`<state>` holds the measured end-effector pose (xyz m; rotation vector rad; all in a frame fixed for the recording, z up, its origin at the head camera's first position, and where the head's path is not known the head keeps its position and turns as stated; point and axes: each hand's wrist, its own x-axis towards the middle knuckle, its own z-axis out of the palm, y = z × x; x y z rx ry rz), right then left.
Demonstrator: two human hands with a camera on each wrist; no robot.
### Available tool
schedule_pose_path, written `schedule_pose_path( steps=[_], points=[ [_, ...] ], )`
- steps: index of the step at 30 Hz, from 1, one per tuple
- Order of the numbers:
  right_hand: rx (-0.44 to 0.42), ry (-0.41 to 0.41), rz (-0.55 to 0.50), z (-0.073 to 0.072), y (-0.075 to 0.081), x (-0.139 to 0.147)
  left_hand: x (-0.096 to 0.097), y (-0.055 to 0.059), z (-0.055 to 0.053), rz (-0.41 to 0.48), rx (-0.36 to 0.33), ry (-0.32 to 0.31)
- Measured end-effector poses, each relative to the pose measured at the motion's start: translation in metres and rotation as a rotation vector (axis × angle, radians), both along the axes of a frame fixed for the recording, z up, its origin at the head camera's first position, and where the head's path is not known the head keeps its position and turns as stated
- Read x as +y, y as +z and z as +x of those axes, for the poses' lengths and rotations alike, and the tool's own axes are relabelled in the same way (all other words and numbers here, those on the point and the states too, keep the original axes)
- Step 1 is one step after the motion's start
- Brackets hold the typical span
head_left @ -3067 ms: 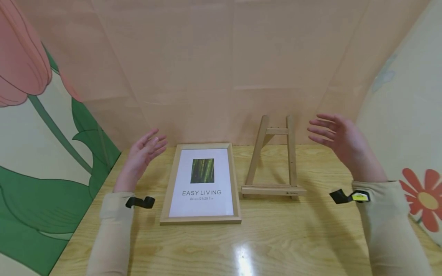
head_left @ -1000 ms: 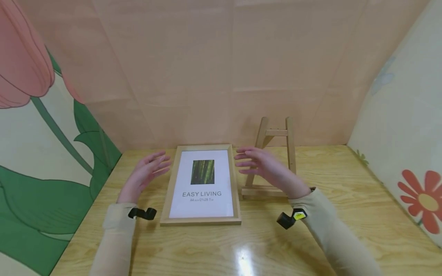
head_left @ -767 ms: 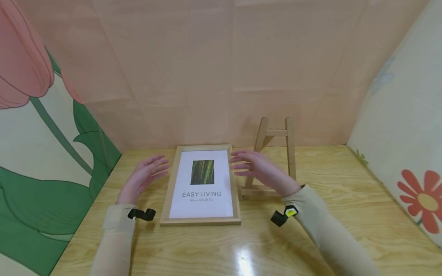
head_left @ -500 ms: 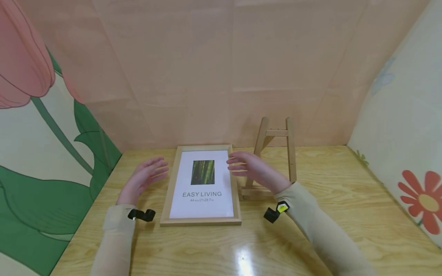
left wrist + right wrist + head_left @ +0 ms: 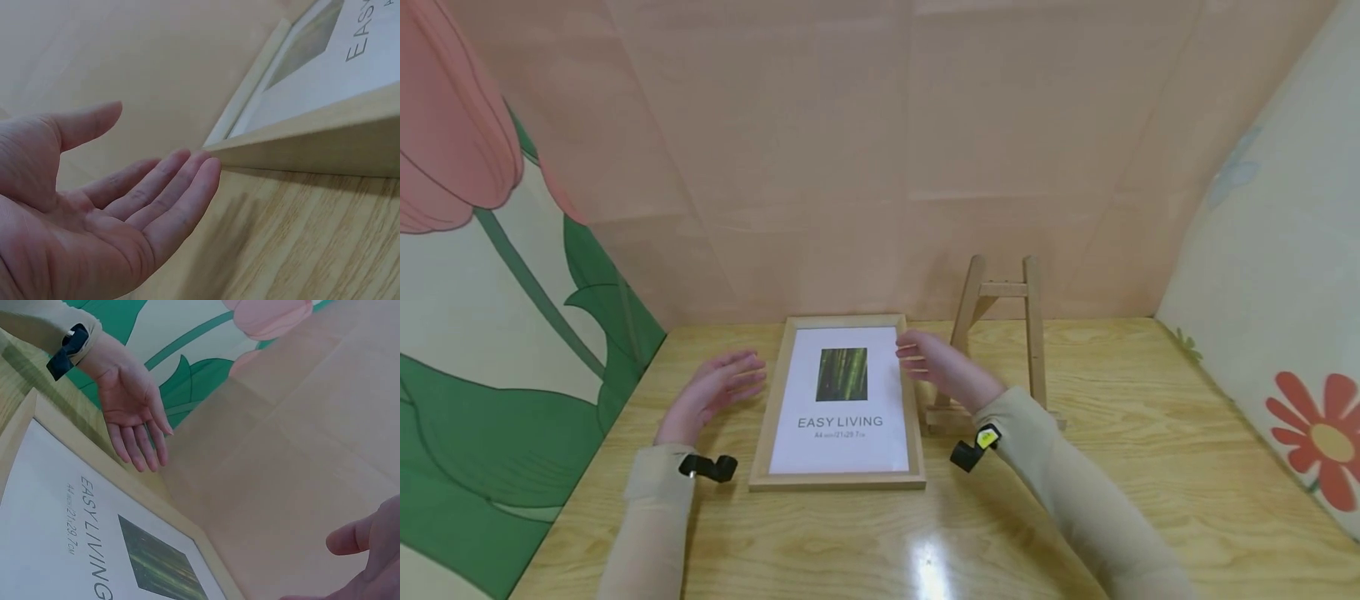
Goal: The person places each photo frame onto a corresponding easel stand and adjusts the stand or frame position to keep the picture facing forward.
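Observation:
A light wooden picture frame (image 5: 838, 410) lies face up on the table, with a small green bamboo picture and the words EASY LIVING. My left hand (image 5: 711, 393) hovers just off its left side, palm turned inward; in the left wrist view, the fingertips (image 5: 209, 167) come right up to the frame's edge. Over the frame's right edge, my right hand (image 5: 946, 367) reaches in with fingers extended and nothing in them. The right wrist view shows only part of this hand (image 5: 378, 556), thumb apart. Behind the right forearm stands a small wooden easel (image 5: 1034, 350), partly hidden.
The wood-grain table (image 5: 1120, 433) meets a pink backdrop (image 5: 820, 183) close behind the frame and easel. Side panels with a painted tulip (image 5: 460, 125) and a red flower (image 5: 1330, 442) border the table. Each sleeve carries a black wrist camera (image 5: 709, 467).
My right hand has swung left from beyond the easel to the frame's right edge. The left hand has lowered slightly toward the table. Frame and easel have stayed put.

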<state>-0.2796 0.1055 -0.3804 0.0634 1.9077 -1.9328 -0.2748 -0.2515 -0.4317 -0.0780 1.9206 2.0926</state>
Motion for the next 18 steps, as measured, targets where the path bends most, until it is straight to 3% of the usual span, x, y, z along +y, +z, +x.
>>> schedule_pose_path(
  steps=[9, 18],
  points=[
    [-0.034, -0.075, 0.032, -0.006, -0.006, -0.004, -0.001, -0.004, 0.001, 0.010, -0.021, -0.007],
    [-0.029, -0.030, -0.034, -0.007, -0.017, -0.003, 0.001, -0.010, 0.000, 0.055, -0.045, -0.014]
  ],
)
